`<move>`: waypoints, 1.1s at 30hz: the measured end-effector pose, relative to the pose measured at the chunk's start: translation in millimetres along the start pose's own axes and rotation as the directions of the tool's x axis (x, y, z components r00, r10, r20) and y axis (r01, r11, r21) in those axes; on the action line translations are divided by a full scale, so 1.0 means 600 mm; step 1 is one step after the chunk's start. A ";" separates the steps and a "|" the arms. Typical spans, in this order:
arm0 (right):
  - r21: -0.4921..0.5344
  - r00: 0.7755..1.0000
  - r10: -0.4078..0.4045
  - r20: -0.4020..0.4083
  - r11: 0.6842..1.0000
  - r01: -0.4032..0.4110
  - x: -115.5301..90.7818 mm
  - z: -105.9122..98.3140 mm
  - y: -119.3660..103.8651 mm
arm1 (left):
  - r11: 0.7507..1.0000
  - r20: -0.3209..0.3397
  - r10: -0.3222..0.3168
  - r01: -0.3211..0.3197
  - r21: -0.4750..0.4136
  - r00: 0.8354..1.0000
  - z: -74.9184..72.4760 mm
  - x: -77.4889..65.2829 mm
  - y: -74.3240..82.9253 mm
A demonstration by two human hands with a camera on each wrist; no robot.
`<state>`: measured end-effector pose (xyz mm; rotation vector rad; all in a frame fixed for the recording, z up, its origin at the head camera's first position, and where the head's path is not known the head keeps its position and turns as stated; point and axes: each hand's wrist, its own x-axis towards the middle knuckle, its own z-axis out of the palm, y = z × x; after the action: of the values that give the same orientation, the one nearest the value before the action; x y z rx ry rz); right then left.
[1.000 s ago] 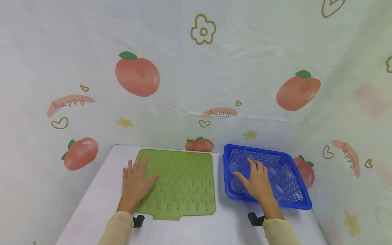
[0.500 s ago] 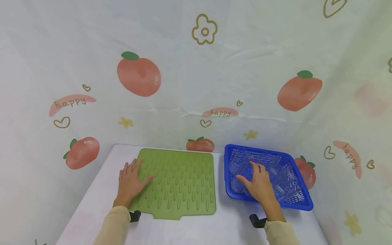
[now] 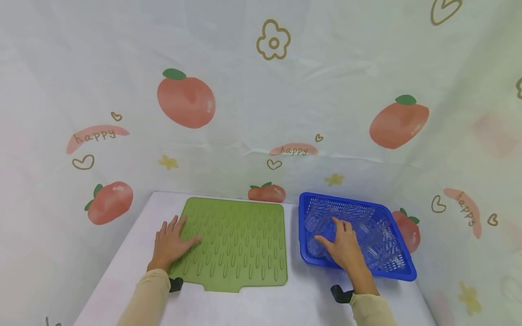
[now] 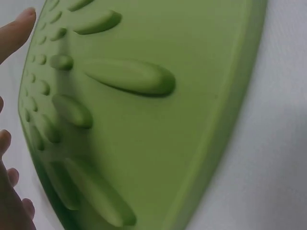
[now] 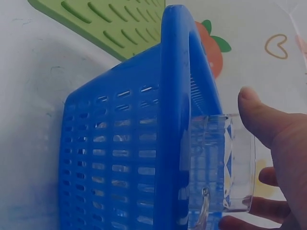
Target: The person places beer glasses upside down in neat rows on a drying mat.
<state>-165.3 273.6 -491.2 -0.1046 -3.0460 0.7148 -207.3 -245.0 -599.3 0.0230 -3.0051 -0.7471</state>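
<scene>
In the head view a green mat [image 3: 244, 244] with raised oblong ridges lies on the table. My left hand [image 3: 169, 246] is over its left edge, fingers spread, holding nothing; whether it touches the mat I cannot tell. At the right stands a blue plastic basket [image 3: 393, 274] with several clear cups [image 3: 316, 246] in it. Above these is my right hand [image 3: 346, 249], thumb and fingers apart. Up close in the right wrist view, a clear cup [image 5: 240, 163] sticks up past the basket's rim. The thumb stands off it, and the other fingertips are near its rim, partly behind it.
The white tabletop [image 3: 248, 310] runs in front of the mat and basket, with a narrow strip between them. A white cloth backdrop [image 3: 228, 113] printed with fruit rises behind and at both sides.
My left hand has moved left, toward the mat's left edge, and slightly down. The right hand has lowered a little over the basket, its fingers drawn slightly closer together.
</scene>
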 end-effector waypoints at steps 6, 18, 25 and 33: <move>0.001 1.000 -0.013 0.010 1.000 0.013 0.003 0.007 -0.005 | 0.999 0.056 -0.039 0.039 0.003 0.998 0.000 -0.008 -0.006; -0.010 0.999 -0.016 0.032 1.000 0.017 0.005 0.007 -0.013 | 0.998 0.116 -0.054 0.058 -0.029 0.992 0.000 -0.019 -0.011; 0.038 0.998 0.014 0.065 0.999 -0.016 0.007 0.009 -0.002 | 0.999 0.111 -0.037 0.040 -0.025 0.993 0.011 -0.009 -0.012; 0.050 0.998 0.017 0.063 0.999 -0.021 0.010 0.011 -0.002 | 0.998 0.131 -0.054 0.058 -0.027 0.990 0.013 -0.010 -0.009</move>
<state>-171.4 270.1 -496.9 -0.1131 -3.0869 0.8109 -201.8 -246.0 -609.1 0.0601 -3.1277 -0.8311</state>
